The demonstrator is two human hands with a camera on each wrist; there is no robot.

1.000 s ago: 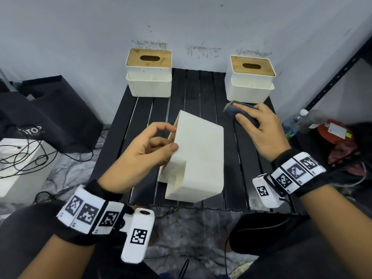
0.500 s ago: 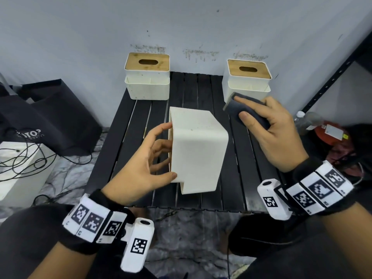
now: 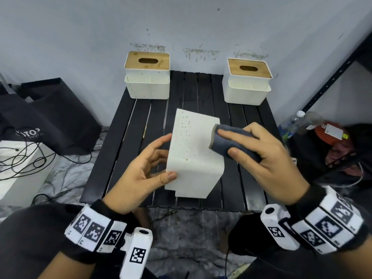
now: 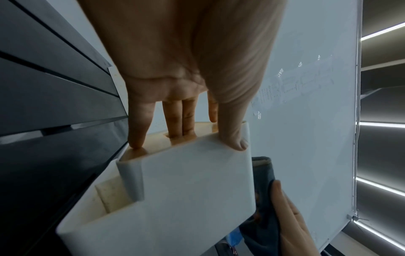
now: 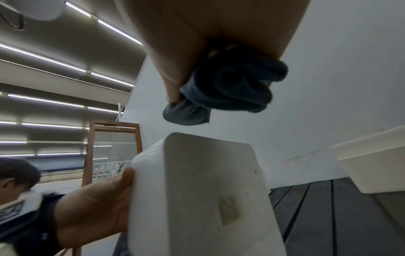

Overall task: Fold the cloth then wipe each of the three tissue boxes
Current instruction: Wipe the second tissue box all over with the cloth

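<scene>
Honestly, what worries me most is the tipped tissue box (image 3: 194, 158) slipping: my left hand (image 3: 141, 170) only pinches its open edge, thumb on the outer wall and fingers tucked inside, so a firm sideways stroke could twist it out of that grip and drop it on the desk (image 3: 124, 137). My right hand (image 3: 267, 158) has its grip curled round the folded cloth (image 3: 227, 141), thumb and fingers clamped over the wad; if the folds loosen, I judge a loose corner would drag instead of wiping.

I hold the box above the middle of the desk, tilted, with the cloth at its upper right edge. It looks white, with rounded corners and small brownish specks scattered over the upward face. Two more tissue boxes, left (image 3: 148, 77) and right (image 3: 248, 82), stand upright at the desk's far edge, with wooden slotted lids.
</scene>
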